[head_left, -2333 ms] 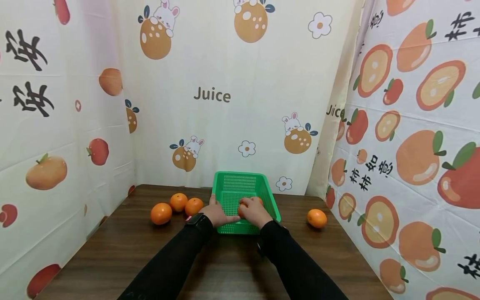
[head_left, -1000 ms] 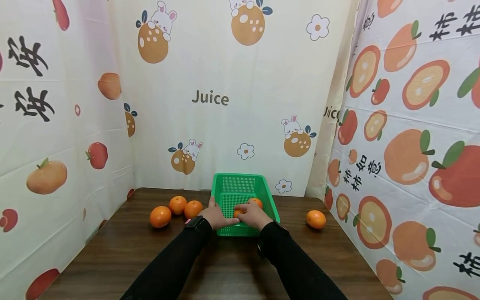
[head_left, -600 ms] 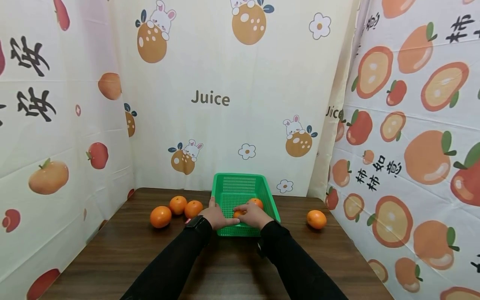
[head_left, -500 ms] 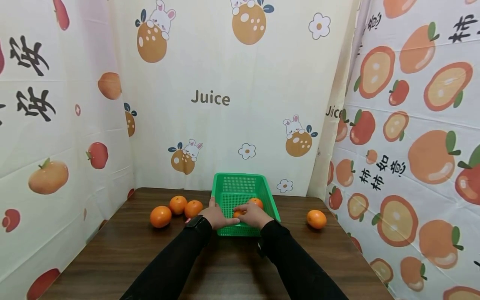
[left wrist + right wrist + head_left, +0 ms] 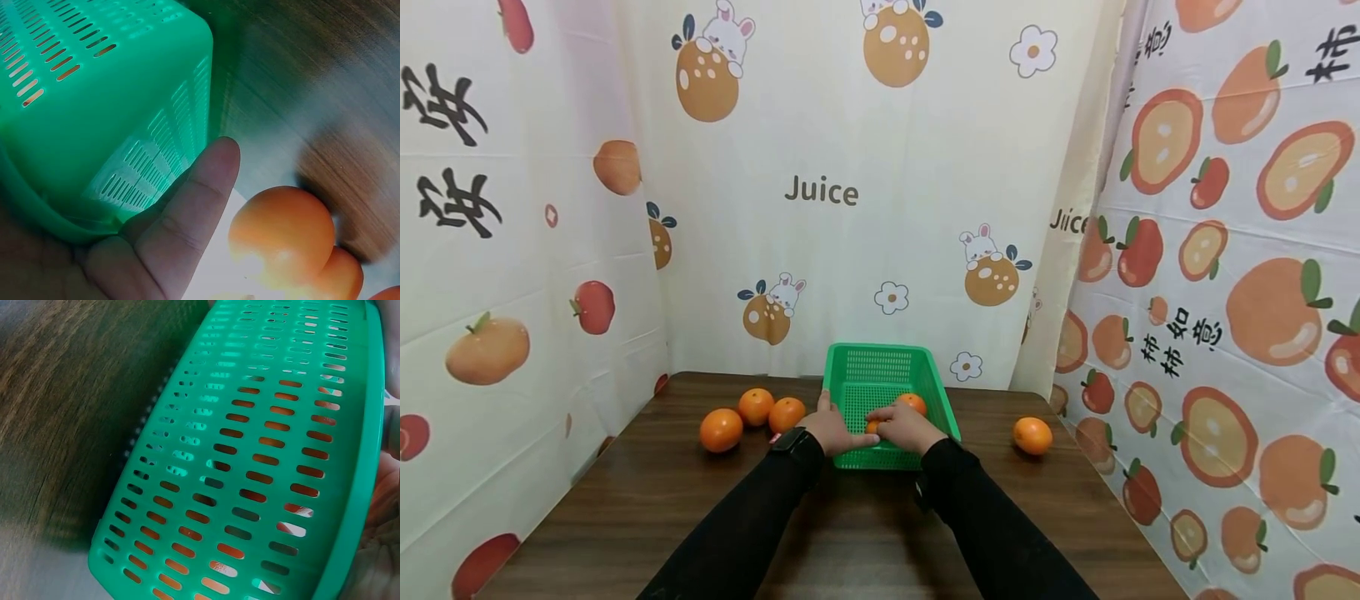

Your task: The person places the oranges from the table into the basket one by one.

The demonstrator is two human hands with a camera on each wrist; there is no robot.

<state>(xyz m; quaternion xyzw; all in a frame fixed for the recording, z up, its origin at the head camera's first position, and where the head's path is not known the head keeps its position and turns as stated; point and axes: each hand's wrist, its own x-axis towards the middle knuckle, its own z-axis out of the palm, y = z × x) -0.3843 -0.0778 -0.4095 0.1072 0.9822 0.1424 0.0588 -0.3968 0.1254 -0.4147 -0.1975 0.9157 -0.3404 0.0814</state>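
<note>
In the head view a green plastic basket [image 5: 861, 367] stands at the back middle of the table. My left hand [image 5: 832, 432] rests at its near left corner, thumb spread over the near side. A straight finger [image 5: 187, 212] lies along the outside of the left wall in the left wrist view. My right hand [image 5: 910, 429] reaches over the near right rim, fingers bent over an orange [image 5: 873, 426] inside, which the hand partly hides. Behind it a second orange [image 5: 913, 403] sits in the basket. Through the wall slots [image 5: 275, 444] of the right wrist view, orange colour shows.
Several loose oranges lie left of the basket, the nearest one [image 5: 721, 430] in front; one more orange [image 5: 1032, 436] lies to the right. The dark wooden table [image 5: 842, 542] is bounded by printed cloth walls [image 5: 850, 250] behind and at both sides.
My right hand and the orange under it have shifted slightly left inside the basket, showing more of the second orange. My left hand has stayed at the corner.
</note>
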